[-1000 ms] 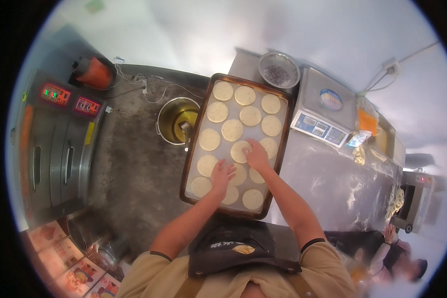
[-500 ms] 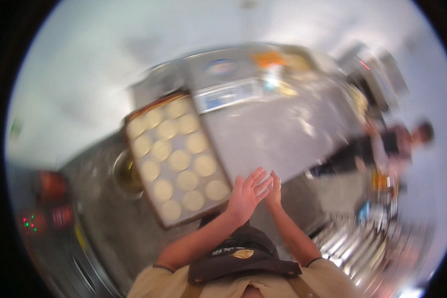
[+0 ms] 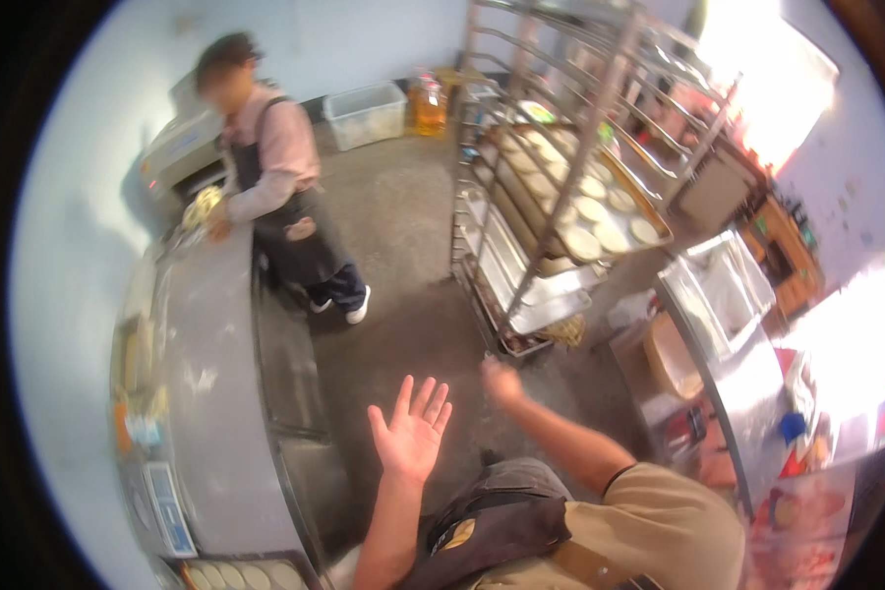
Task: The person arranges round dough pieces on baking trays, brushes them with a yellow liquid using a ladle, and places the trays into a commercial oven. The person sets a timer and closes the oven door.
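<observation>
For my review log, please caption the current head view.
Open, empty left hand and blurred right hand before a tall, brownish metal rack bearing pale, round, flat dough discs.

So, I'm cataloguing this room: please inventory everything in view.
Tall metal tray rack: 1, brownish, upper right
Rectangular metal trays: several, silver and brown, mostly on rack
Flat round dough discs: many, cream, on rack and lower left
Long metal worktable: 1, grey, left
Aproned person: 1, pink top, table's far end
Rectangular plastic bin: 1, whitish, top centre
Clear jug: at least 1, orange, beside bin
Rectangular plastic crate: 1, white, right
Bare left grip: 1, open, lower centre
Bare right grip: 1, blurred, centre
</observation>
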